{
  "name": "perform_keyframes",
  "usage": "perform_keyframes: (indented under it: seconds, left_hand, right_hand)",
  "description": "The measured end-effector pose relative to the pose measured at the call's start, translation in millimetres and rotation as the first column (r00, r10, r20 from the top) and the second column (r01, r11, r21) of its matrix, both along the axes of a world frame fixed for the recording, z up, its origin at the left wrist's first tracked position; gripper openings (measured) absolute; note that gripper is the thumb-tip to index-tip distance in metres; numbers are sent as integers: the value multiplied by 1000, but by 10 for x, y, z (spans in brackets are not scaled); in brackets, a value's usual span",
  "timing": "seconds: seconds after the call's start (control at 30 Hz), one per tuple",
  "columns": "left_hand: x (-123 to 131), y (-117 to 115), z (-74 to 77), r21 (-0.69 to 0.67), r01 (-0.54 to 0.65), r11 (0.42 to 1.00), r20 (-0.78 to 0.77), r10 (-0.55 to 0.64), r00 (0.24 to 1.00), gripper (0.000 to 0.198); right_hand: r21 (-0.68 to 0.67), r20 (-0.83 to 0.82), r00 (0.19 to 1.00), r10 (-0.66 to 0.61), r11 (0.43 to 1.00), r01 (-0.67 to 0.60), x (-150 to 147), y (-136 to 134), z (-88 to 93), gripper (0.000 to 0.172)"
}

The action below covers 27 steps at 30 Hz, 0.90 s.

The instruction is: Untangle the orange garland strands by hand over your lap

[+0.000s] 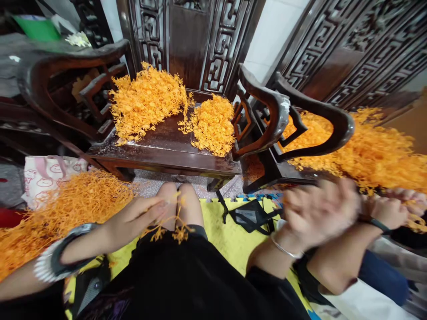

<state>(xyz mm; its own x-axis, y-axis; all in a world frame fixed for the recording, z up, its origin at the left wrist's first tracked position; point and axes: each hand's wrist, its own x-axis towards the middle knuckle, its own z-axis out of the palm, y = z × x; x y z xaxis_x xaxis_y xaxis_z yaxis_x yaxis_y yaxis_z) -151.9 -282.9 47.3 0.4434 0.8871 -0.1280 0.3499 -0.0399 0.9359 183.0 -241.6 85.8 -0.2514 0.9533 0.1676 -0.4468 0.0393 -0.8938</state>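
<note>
Left hand (133, 218) fingers pinched on a thin orange plastic sprig (173, 229) above the lap; judged light, springy, best held by its stem. Right hand (316, 213) blurred, finger state unclear.

**Dark Carved Wood and a Yellow Floor Mat**

A dark wooden armchair (160, 146) with a glossy seat stands at the centre. Behind it rises a carved lattice screen (200, 40) of the same dark wood, with pale wall (276, 31) showing beside it. To the chair's right sits a second dark chair (300, 124). In front of the armchair, speckled floor (150, 184) meets a yellow foam mat (230, 240). The light is soft and even.
</note>
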Motion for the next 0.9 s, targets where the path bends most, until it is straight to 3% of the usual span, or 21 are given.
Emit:
perform_keyframes:
  seconds: [0.1,0.2,0.3,0.4,0.53,0.63,0.73,0.8,0.9]
  left_hand:
    - [161,164,-35,-2,-65,998,161,65,985,36]
    - [224,237,-98,-72,-127,989,317,143,937,31]
    - [162,253,-232,-159,-215,964,457,264,849,24]
    - [94,279,-369,-256,-329,909,498,416,761,20]
    - [82,339,-465,-365,-418,832,502,553,664,30]
    - [94,356,-502,-393,-445,804,531,594,604,32]
    - [105,331,-547,-415,-508,755,504,655,562,30]
    - [111,299,-580,-396,-542,741,470,671,573,28]
    - [125,249,-609,-331,-527,783,448,622,642,29]
  right_hand:
    - [-77,-187,982,-23,997,9,-320,522,-133,43]
    - [-194,-169,985,32,979,-65,-567,1190,-285,35]
    - [-153,75,988,-137,977,147,-605,1830,-433,30]
    - [-38,331,876,-351,922,384,-551,2389,-571,26]
    - [90,521,714,-467,862,498,-469,2935,-713,20]
    - [263,637,536,-555,809,526,-401,3098,-809,12]
    - [425,708,367,-603,779,461,-355,3045,-911,11]
    - [500,736,274,-619,769,398,-345,2945,-958,17]
    - [587,734,173,-657,741,325,-350,2786,-956,31]
